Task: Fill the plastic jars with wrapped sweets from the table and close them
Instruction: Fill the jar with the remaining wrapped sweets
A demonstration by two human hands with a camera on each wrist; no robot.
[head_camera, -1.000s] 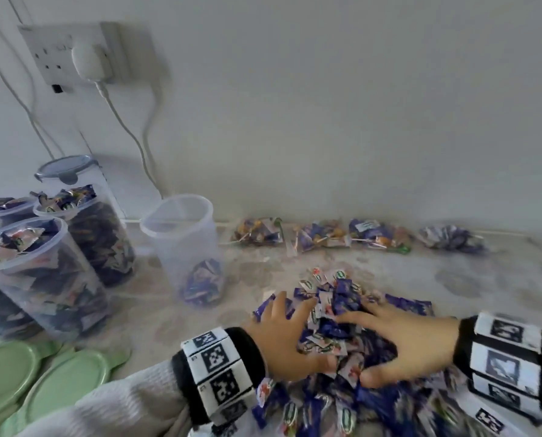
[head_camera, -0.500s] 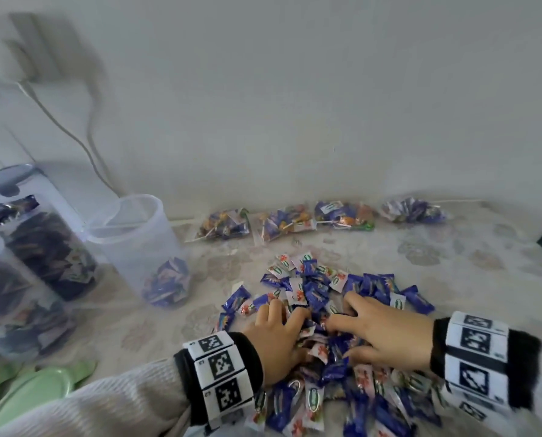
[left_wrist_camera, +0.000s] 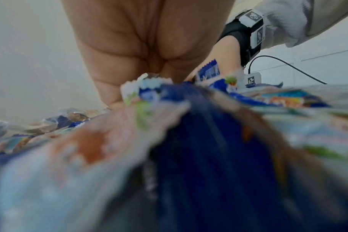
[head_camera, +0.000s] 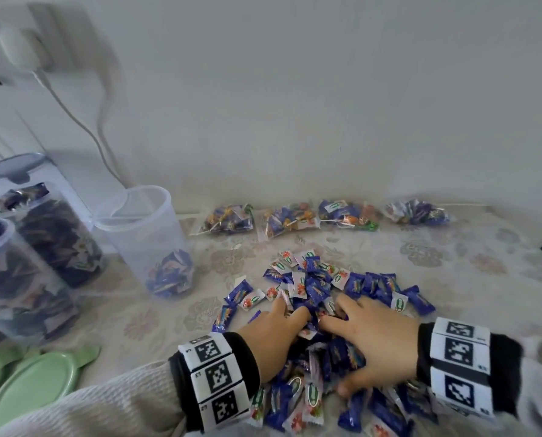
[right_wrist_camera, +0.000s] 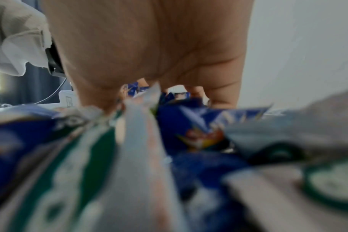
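A heap of blue and white wrapped sweets (head_camera: 313, 279) lies on the table in front of me. Both hands are dug into it side by side. My left hand (head_camera: 279, 329) curls its fingers into the sweets from the left. From the right, my right hand (head_camera: 361, 332) does the same, its thumb under the heap's near side. The wrist views show each palm, left hand (left_wrist_camera: 141, 47) and right hand (right_wrist_camera: 149, 47), over blurred wrappers (left_wrist_camera: 189, 141) (right_wrist_camera: 189, 125). An open clear jar (head_camera: 146, 234) stands at the left with a few sweets at its bottom.
Two jars packed with sweets (head_camera: 58, 234) (head_camera: 14, 279) stand at the far left, without lids. Green lids (head_camera: 33, 383) lie at the near left. Several sealed sweet bags (head_camera: 288, 219) line the wall. A plugged socket (head_camera: 20, 48) and its cable hang above the jars.
My head has turned right, so the jars slid toward the left edge. Both hands stayed on the heap and their fingers curled deeper into the sweets, closer together.
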